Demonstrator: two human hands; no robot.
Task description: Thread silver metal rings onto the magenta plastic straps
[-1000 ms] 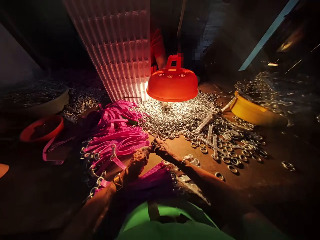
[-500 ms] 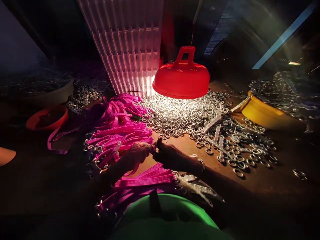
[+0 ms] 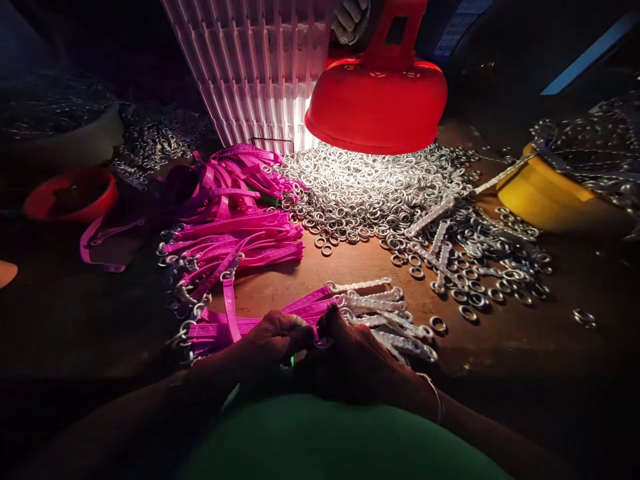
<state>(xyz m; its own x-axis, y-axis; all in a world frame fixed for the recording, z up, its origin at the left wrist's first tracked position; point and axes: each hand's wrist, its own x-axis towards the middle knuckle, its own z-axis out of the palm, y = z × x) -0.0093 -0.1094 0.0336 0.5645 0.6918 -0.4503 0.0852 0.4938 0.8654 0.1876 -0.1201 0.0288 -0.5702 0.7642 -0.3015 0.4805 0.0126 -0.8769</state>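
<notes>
A small shiny ring point(image 3: 323, 342) is showing between the two hands in the lower middle of the frame, just above the green clothing point(image 3: 320, 433). The left hand point(image 3: 280, 333) is closing its fingers in a pinch at the ring's left side, and the right hand point(image 3: 345, 353) is curling in shadow around its other side, with both hands gripping it; how the right hand's hidden fingers are lying, I can't tell. Half a second ago the hands were working further up, before the big heap; now they're holding lower and nearer the body.

Pink straps point(image 3: 220, 333) are lying beyond the left hand, and pale braided pieces point(image 3: 395, 313) are fanning out to the right behind the right hand, coming into fuller view than before. More pink straps point(image 3: 250, 247) are piling up left of centre, their metal ends pointing left.

Further up, the heap of rings point(image 3: 370, 193) is glittering under the red lampshade point(image 3: 377, 107), which is looming larger and higher in the frame now. A co-worker's gloved hand point(image 3: 351, 20) is showing behind it, where I was seeing only red before. A yellow tub point(image 3: 545, 193) is standing at right on the bench point(image 3: 500, 340), and a red bowl point(image 3: 70, 197) is sitting at left.
</notes>
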